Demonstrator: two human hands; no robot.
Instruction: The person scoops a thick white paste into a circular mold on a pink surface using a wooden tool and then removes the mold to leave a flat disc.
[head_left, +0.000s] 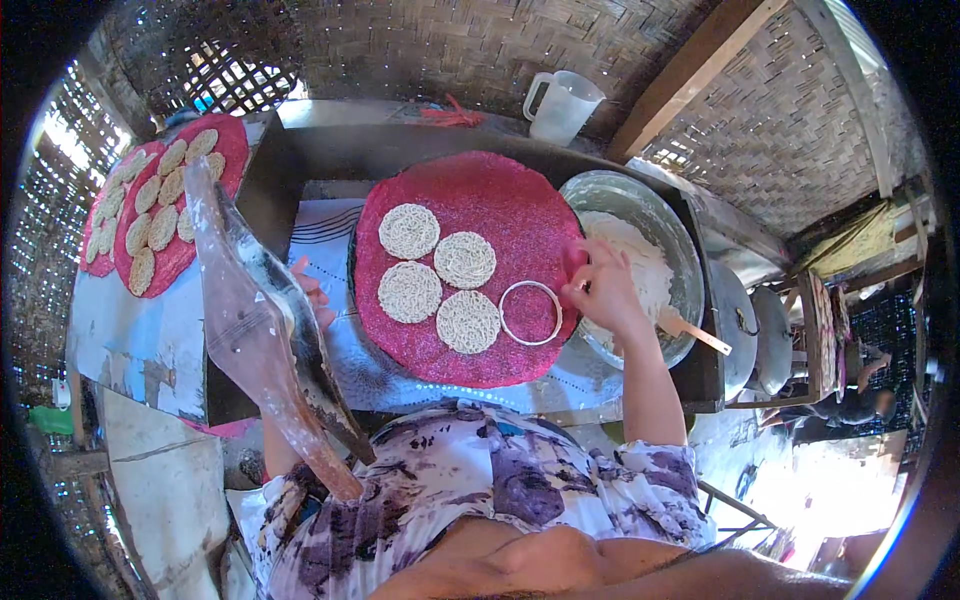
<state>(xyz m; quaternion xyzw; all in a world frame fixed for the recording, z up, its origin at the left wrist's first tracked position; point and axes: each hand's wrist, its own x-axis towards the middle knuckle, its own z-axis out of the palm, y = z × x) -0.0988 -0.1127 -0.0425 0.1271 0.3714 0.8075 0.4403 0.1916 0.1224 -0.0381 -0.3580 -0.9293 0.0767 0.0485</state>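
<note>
A round red-pink mat (525, 225) lies before me. Several flat white discs of fine noodle-like strands (409, 292) rest on its left and middle part. A thin white ring (504, 330) lies near its right edge. Beside the ring, my right hand (606, 289) pinches a bright pink thing (575, 259); whether this is cloth or the mat's edge is unclear. My left hand (311, 292) is mostly hidden behind a long, hinged wooden press (251, 322) that slants up from my body. Only some left fingers show, so its grip cannot be told.
A metal basin (694, 247) of pale dough or flour, with a spatula (697, 334), stands at right inside the dark tray wall (360, 142). A plastic pitcher (564, 109) is behind. Pink mats (176, 255) bearing more discs lie at far left. A person (847, 405) is at far right.
</note>
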